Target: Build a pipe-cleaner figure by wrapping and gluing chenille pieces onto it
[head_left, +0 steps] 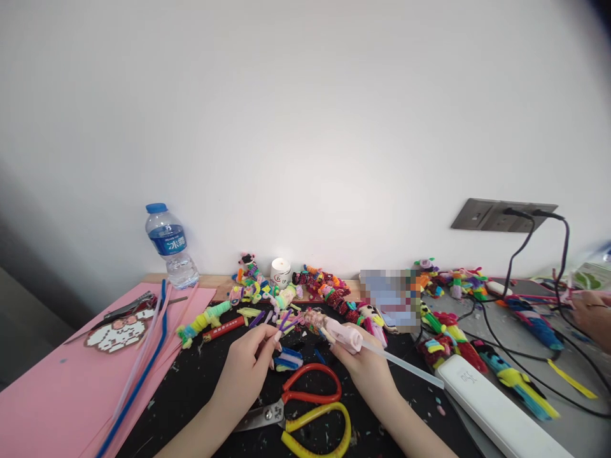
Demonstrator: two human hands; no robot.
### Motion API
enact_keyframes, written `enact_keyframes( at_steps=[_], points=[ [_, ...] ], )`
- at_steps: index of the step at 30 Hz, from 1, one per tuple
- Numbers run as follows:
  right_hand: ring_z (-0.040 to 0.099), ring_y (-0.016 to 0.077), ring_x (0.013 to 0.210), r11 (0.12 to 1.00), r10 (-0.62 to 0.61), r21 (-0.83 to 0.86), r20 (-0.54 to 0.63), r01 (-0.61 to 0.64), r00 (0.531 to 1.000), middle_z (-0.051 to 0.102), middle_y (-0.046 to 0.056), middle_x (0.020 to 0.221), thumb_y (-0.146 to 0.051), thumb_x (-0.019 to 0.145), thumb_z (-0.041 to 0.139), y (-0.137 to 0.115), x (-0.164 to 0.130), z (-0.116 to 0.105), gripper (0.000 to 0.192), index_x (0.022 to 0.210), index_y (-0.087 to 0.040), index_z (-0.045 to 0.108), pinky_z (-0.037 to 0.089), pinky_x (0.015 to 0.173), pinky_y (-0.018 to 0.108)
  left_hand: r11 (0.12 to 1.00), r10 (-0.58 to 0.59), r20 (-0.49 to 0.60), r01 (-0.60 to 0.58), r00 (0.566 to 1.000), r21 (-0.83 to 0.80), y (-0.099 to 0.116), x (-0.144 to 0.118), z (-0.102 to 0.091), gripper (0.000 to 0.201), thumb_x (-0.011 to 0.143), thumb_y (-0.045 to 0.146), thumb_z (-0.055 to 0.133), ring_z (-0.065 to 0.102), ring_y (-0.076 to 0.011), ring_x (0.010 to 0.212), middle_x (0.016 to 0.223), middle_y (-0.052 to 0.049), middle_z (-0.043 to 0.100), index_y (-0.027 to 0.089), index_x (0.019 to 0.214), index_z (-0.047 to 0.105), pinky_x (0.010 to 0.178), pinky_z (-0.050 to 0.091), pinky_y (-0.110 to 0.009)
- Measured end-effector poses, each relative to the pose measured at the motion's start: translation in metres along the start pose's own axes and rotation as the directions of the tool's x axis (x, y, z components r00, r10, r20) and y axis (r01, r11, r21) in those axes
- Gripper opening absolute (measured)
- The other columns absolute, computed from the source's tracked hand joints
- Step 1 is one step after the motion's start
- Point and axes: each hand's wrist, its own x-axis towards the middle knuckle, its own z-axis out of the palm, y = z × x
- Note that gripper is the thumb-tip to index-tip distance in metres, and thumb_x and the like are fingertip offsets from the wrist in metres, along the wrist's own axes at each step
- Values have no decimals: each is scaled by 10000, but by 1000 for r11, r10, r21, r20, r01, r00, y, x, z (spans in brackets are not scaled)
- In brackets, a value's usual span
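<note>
Pink glue gun point(344, 336) gripped in right hand point(365, 369), fingers closed round its body, clear glue stick point(405, 364) jutting out behind toward the white power strip point(496, 410). Nozzle aimed left at a small bundle of purple and pink fuzzy craft wires point(291, 320), pinched between thumb and fingertips of left hand point(248, 362), remaining fingers loosely curled. Both hands raised just above the black mat point(200, 381) at the middle of the table point(224, 283), scissors point(305, 407) with 1 red and 1 yellow handle lying just below them.

Possible trouble, judged from this layout: hot nozzle very near left fingertips, so a burn or a glue string on skin if the bundle slips; loose wire scraps scattered underneath, likely to catch any drip; black cables point(525, 362) trailing across the grey surface at right, apt to snag a sleeve or drag finished figures; glue stick end close to the power strip, easy to knock.

Containers: water bottle point(170, 245) with blue cap standing upright at the back left beside the pink sheet point(57, 394), cap on, seemingly only part full. Small white tub point(280, 272) near the wall among colourful wire figures point(329, 289), contents impossible to tell. Another person's hand point(592, 315) at far right edge, holding something thin.
</note>
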Motion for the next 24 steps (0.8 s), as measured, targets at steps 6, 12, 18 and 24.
enact_keyframes(
  at_steps=[6,12,18,24],
  points=[
    [533,155,606,998,-58,17,79,56,995,594,23,668,-242,747,567,-7,-2,0,90,702,-165,580,394,538,231,1000,1,19,-1,1000,-8,1,-1,1,217,884,275,381,530,-130,528,635,22,517,181,736,509,548,413,-219],
    [541,158,618,999,-50,13,129,48,990,592,30,682,-267,759,584,-9,-3,1,118,721,-156,597,407,551,238,1000,18,32,-18,999,13,3,-2,3,216,887,262,377,521,-129,535,641,22,519,183,739,512,563,406,-220],
    [547,153,626,999,-54,-1,137,55,989,594,20,688,-280,763,592,-7,-2,2,121,734,-162,599,412,560,233,999,26,27,-27,999,26,4,-2,3,223,884,260,371,521,-133,529,633,19,529,184,743,526,557,407,-220],
    [539,153,620,998,-59,-18,123,62,991,591,15,673,-209,770,546,-7,-2,1,83,703,-169,571,406,555,231,999,25,17,-25,1000,26,5,-2,1,224,887,265,365,527,-137,533,647,12,534,186,741,515,560,418,-225]
  ],
)
